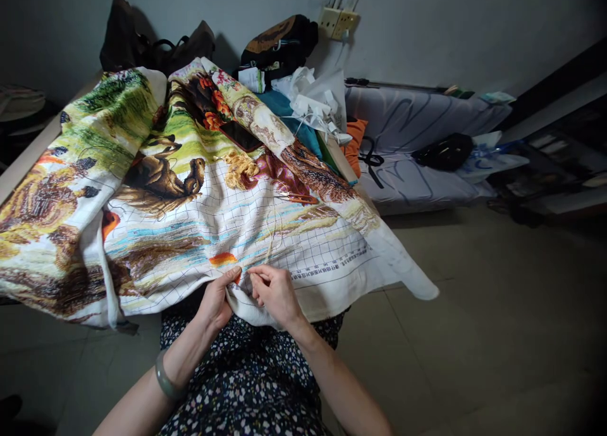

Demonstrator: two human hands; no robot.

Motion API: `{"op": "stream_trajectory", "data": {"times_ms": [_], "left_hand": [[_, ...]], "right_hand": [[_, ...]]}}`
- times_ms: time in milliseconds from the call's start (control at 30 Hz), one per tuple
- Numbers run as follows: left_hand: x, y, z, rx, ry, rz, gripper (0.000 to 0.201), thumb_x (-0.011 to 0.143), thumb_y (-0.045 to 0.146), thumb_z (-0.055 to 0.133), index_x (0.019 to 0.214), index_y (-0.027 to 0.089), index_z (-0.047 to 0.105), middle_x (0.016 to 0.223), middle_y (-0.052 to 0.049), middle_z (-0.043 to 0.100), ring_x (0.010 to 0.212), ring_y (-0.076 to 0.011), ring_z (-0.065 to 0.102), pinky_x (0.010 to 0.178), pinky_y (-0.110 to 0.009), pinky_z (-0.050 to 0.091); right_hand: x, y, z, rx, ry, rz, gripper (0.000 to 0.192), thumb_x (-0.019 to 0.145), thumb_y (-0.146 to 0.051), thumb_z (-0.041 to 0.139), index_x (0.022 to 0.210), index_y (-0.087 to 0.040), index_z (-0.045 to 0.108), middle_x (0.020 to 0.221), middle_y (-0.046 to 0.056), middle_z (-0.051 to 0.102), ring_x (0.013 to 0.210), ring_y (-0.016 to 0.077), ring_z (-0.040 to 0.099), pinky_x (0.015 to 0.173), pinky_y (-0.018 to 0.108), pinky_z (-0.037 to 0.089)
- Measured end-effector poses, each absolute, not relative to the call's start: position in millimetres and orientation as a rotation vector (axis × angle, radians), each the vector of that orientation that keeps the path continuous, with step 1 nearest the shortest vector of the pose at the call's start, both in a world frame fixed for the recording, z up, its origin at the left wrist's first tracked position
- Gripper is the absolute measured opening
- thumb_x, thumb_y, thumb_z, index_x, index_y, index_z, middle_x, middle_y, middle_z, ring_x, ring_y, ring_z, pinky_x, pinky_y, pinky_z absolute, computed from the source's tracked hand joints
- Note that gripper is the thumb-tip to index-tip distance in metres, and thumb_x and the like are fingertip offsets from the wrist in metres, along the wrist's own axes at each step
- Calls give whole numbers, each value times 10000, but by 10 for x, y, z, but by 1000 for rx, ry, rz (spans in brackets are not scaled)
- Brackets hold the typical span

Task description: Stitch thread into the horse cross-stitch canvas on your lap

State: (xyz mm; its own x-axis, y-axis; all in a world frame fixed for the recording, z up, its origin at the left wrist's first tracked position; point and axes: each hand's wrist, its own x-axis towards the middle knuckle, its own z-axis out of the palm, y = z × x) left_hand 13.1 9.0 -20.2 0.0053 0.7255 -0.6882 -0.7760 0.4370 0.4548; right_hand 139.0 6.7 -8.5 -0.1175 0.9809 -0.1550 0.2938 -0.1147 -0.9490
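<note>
A large cross-stitch cloth (190,221) with horses and a landscape lies spread over a table and hangs onto my lap. My left hand (217,300) pinches the cloth's near edge beside an orange stitched patch (222,259). My right hand (275,292) is next to it, fingers pinched together at the same spot, holding a pale thread (271,246) that runs up over the cloth; a needle is too small to make out. A bunch of yellow thread (239,169) and small scissors (296,197) lie on the cloth farther away.
A dark phone (241,135) rests on the cloth. Bags (156,47), a white plastic bag (315,100) and folded fabric pile at the table's far end. A grey mattress (417,145) with a black pouch (443,151) lies on the right; tiled floor is below.
</note>
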Motion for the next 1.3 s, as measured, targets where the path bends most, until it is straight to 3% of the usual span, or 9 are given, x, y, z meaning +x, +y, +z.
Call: {"op": "stream_trajectory", "data": {"times_ms": [300, 467, 667, 900, 1067, 1167, 1300], "left_hand": [[140, 85, -230, -58, 1028, 1202, 103, 636, 78, 739, 710, 83, 667, 657, -35, 682, 565, -126, 603, 591, -239, 497], [138, 95, -223, -44, 1018, 1207, 104, 638, 83, 742, 688, 91, 652, 639, -25, 663, 569, -118, 593, 599, -230, 490], [143, 120, -163, -81, 1022, 1182, 103, 635, 52, 717, 682, 103, 641, 617, -12, 647, 544, -111, 576, 591, -234, 490], [147, 99, -195, -44, 1004, 1195, 126, 623, 84, 744, 715, 93, 659, 647, -27, 670, 565, -120, 597, 591, -237, 503], [159, 59, -234, 4, 992, 1205, 150, 622, 126, 768, 737, 86, 681, 682, -51, 699, 590, -141, 626, 627, -260, 530], [169, 49, -244, 14, 988, 1226, 200, 606, 122, 778, 788, 88, 702, 752, -67, 727, 649, -164, 658, 688, -284, 543], [177, 46, -264, 18, 999, 1299, 274, 579, 97, 796, 842, 109, 720, 857, -64, 747, 758, -169, 682, 784, -277, 533]], "right_hand": [[1339, 76, -28, -1519, -1541, 1139, 167, 818, -193, 507, 815, -167, 672, 476, -30, 563, 377, 101, 493, 397, 192, 385], [1306, 36, -74, -1515, -1458, 1226, 130, 856, -235, 491, 827, -179, 604, 520, -35, 581, 361, 94, 489, 376, 186, 382], [1346, 38, -176, -1473, -1456, 1177, 86, 811, -222, 558, 787, -184, 631, 719, 13, 661, 597, 127, 601, 504, 197, 477], [1286, 72, -166, -1475, -1326, 1242, 104, 799, -251, 566, 741, -174, 604, 616, -9, 613, 480, 109, 549, 464, 202, 442], [1246, 146, -103, -1495, -1285, 1222, 104, 813, -259, 585, 877, -178, 566, 601, -28, 608, 472, 120, 570, 480, 213, 453], [1271, 204, 14, -1551, -1532, 1042, 200, 853, -222, 557, 1047, -182, 582, 638, -21, 621, 572, 146, 609, 583, 241, 477], [1285, 231, 136, -1687, -1919, 642, 242, 878, -247, 585, 1113, -213, 635, 903, 64, 662, 822, 198, 621, 723, 283, 464]]}}
